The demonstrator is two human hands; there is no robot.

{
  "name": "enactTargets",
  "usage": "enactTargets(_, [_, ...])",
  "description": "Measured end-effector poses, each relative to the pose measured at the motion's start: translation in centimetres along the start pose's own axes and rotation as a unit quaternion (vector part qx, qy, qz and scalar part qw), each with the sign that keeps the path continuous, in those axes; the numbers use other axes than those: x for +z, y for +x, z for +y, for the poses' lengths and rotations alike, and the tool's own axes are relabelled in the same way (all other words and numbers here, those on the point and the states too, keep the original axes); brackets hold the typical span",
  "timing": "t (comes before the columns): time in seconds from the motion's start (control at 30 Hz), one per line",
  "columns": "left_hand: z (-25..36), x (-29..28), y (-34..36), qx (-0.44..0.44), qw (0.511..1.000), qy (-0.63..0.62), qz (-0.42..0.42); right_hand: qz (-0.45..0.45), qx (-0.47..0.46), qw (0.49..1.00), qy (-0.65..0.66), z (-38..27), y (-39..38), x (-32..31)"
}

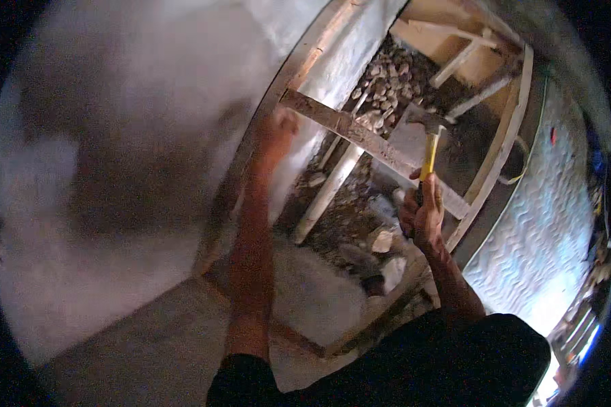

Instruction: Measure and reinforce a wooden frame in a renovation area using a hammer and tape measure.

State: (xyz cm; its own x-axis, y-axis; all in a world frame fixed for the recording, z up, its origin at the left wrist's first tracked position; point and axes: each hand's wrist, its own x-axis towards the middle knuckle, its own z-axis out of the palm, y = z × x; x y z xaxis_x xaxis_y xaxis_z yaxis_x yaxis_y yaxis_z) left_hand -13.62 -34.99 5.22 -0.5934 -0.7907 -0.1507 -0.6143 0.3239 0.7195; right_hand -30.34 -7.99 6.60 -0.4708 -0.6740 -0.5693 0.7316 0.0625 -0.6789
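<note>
My left hand (280, 132) is closed at the left end of a wooden crosspiece (366, 141), where it meets a long timber rail (313, 55); whether it grips a small thing is too blurred to tell. My right hand (423, 210) is wrapped round the yellow handle of a hammer (430, 156), whose head is raised above the crosspiece toward its right side. The crosspiece spans a timber frame, with pale poles (326, 197) beneath it.
A pale wall (115, 102) fills the left. Loose stones and rubble (390, 78) lie under the frame. More braces (455, 64) and a tan panel stand at the top. A quilted mattress (536, 224) is at the right, with a hanging loop of strap (519, 173).
</note>
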Motion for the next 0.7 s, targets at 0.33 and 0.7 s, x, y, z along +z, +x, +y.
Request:
enactTargets(0.33, [5.6,-1.8,14.5,0.044,0.963,0.194,-0.185,-0.073,0.039,0.989,0.119,3.4,2.2,4.5])
enactTargets(0.7, [2.4,0.5,15.9,-0.099,0.946,0.169,-0.259,-0.060,0.096,0.990,0.088,2.0,4.7,6.5])
